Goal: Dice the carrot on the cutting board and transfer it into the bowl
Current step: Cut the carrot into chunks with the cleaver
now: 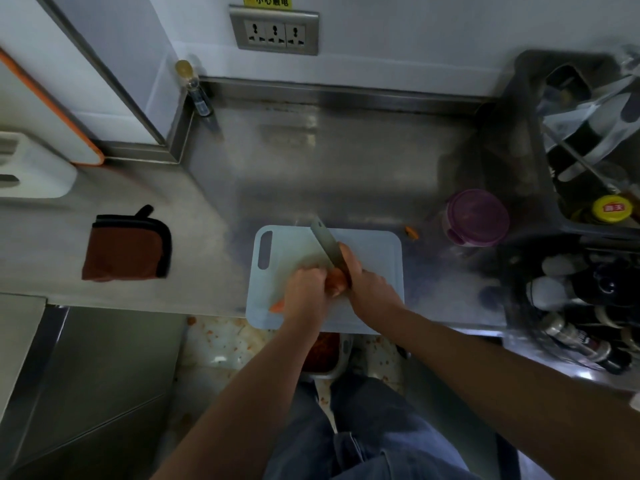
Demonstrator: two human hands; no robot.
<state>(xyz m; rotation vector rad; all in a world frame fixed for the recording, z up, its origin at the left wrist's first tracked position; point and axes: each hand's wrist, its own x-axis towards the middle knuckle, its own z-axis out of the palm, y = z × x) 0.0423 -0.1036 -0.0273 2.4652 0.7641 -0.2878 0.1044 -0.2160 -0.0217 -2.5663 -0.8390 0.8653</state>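
The left hand is closed over a carrot, pinning it to the pale blue cutting board; the carrot's orange tip pokes out on the far-left side of that hand. Just right of it, the right hand is wrapped around the handle of a knife, whose blade slants up and away from both hands, its edge against the carrot between them. The board lies on a steel counter beneath both hands. Beyond the right hand, off the board's far corner, a small carrot scrap rests on the counter, near a purple-lidded container. Well left of the left hand lies a folded brown cloth. Below the wrists, past the counter edge, a container of orange bits sits on the floor, partly hidden by the left forearm.
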